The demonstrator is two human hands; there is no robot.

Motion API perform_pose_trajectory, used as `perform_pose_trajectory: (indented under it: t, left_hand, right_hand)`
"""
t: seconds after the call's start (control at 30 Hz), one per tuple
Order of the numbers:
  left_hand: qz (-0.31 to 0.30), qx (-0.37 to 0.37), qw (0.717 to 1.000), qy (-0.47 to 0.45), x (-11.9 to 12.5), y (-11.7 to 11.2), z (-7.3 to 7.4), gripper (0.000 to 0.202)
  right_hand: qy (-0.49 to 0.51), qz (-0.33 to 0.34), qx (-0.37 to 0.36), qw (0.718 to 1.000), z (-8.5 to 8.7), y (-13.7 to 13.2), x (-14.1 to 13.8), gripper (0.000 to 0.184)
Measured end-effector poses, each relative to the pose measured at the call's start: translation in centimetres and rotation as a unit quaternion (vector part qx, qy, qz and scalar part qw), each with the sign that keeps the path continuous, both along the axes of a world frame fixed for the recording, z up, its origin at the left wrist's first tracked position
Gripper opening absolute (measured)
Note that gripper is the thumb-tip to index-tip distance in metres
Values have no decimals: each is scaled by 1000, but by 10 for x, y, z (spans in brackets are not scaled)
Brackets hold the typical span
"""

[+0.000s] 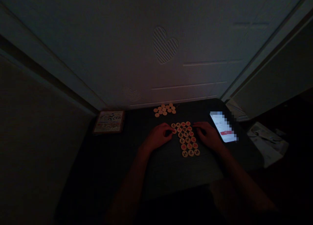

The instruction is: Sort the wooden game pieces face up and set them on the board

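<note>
Rows of round wooden Chinese chess pieces [187,140] lie face up on the dark table, some with red characters and some with dark ones. My left hand [158,137] is at the left of the upper rows, its fingertips closed on one Chinese chess piece [173,131] that lies on the table. To the right of the rows rests my right hand [207,133], fingers apart and holding nothing, its fingertips beside the top rows. Farther back, a loose cluster of plain-looking pieces [164,110] shows no clear characters in the dim light.
At the table's left stands a flat box [109,122] with dark writing on its lid. A lit phone [221,125] lies on the right. Behind the table [166,172] rises a pale panel [137,68] with a heart relief. White packaging [267,143] sits beyond the right edge.
</note>
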State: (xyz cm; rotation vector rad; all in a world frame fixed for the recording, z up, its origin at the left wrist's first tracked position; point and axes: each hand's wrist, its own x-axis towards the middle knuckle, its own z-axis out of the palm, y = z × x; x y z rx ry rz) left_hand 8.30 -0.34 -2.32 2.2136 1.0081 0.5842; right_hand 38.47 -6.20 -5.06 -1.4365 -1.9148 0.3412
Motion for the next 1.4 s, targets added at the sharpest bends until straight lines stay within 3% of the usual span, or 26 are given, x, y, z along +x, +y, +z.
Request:
perform_pose_trajectory:
  t: [0.4,0.57,0.67,0.8,1.3,1.4]
  left_hand:
    - [41,10,999,-20,-1,5,-2,27]
    - [145,108,983,-38,-5,13,-6,21]
    - [200,169,965,-1,-8,18,-9,29]
    - [246,190,949,49,-12,19,-13,37]
    - [233,175,953,77,-11,15,-8,11]
    - [237,166,955,64,-7,15,-10,16]
  right_hand:
    - [9,3,3,1000,-4,2,3,31]
    - [12,-2,0,1000,-2,1,2,29]
    - [15,2,-2,1000,0,0,1,29]
    - [11,-1,2,1000,0,0,1,29]
    - [38,-17,-9,999,1,1,2,28]
    - [46,-22,-14,999,3,1,2,28]
